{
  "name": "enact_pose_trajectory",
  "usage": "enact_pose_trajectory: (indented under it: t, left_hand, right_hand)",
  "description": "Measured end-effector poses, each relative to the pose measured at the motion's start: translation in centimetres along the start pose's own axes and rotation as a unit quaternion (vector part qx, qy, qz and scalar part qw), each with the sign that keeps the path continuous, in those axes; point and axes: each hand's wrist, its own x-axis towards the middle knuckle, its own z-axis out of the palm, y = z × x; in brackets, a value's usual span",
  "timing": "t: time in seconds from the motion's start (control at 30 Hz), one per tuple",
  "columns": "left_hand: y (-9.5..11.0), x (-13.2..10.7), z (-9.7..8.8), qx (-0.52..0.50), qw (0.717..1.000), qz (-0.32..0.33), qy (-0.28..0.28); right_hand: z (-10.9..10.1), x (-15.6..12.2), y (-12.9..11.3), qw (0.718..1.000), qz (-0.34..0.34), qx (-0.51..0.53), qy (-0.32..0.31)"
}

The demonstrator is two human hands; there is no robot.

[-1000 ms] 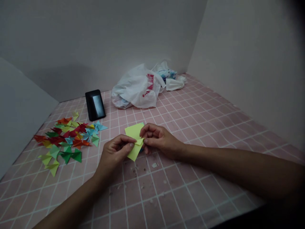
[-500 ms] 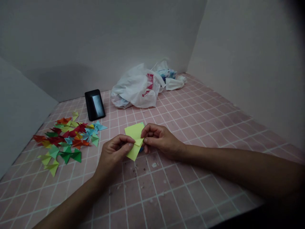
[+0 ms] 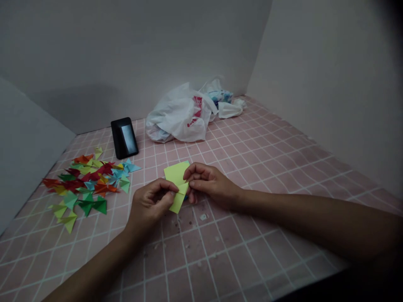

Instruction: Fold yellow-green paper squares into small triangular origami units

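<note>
**Yellow paper (image 3: 176,180) pinched in two hands**

The left hand (image 3: 150,203) is closed and grips the yellow paper with its fingers and thumb. The right hand (image 3: 210,184) is curled and pinches the other side of the paper. The paper has a fold in it and sits between both hands, low over the pink tile top (image 3: 220,260). To the left lies a big pile of small folded paper bits (image 3: 85,184) in red, green, yellow and blue. Farther back are a black phone (image 3: 124,138) and a white plastic bag (image 3: 179,117).
</note>
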Motion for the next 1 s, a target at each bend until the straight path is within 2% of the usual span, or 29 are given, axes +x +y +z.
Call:
enact_pose_trajectory:
  t: [0.13,0.33,0.4,0.47,0.53,0.63,0.7,1.0]
  left_hand:
    - [-0.12,0.0,-0.02,0.048,0.998,0.044,0.0]
    - [0.12,-0.04,-0.18,0.138,0.979,0.148,-0.018]
    - [0.17,0.01,-0.25,0.142,0.978,0.153,-0.029]
    - [0.1,0.09,-0.3,0.104,0.988,0.104,-0.042]
    - [-0.02,0.18,-0.27,0.029,0.998,0.018,-0.05]
    - [-0.09,0.33,-0.04,-0.072,0.991,-0.098,-0.054]
    - [-0.05,0.44,0.15,-0.104,0.982,-0.143,-0.065]
    - [0.02,0.66,0.5,-0.123,0.97,-0.192,-0.086]
  right_hand:
    - [-0.16,0.15,0.01,1.0,0.01,0.004,-0.006]
    - [-0.16,0.12,0.13,0.999,0.024,-0.031,-0.01]
    - [-0.18,0.1,0.18,0.999,0.025,-0.035,-0.007]
    - [-0.18,0.1,0.2,0.999,0.02,-0.033,-0.002]
    - [-0.17,0.12,0.18,0.999,0.014,-0.031,0.002]
    - [-0.14,0.16,0.14,0.999,0.009,-0.031,0.004]
    - [-0.11,0.16,0.11,0.999,0.011,-0.034,0.005]
    - [0.17,0.04,-0.16,0.998,0.007,-0.066,0.013]
